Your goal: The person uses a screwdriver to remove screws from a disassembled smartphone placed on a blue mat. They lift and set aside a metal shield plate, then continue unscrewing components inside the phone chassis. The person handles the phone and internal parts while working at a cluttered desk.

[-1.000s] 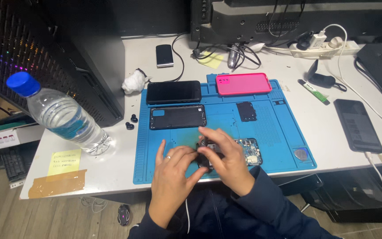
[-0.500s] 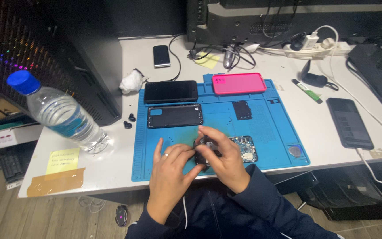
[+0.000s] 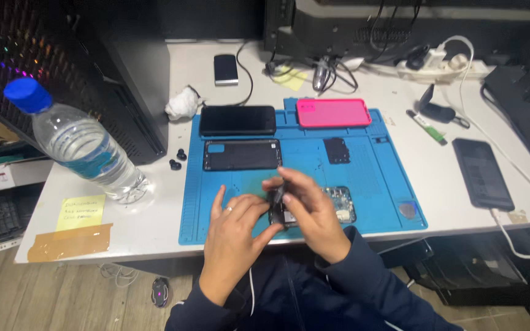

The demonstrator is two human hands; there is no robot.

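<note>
While both hands work at the near edge of the blue mat [image 3: 375,171], the opened phone [image 3: 329,205] lies flat there, its circuit side up. The left hand [image 3: 234,236] has its fingers curled against the phone's left end, steadying it, and the right hand [image 3: 311,217] pinches a thin dark tool [image 3: 279,195] over that end. A light, low-angled touch seems wise, with the phone kept pressed to the mat on the worktop [image 3: 154,214].
</note>
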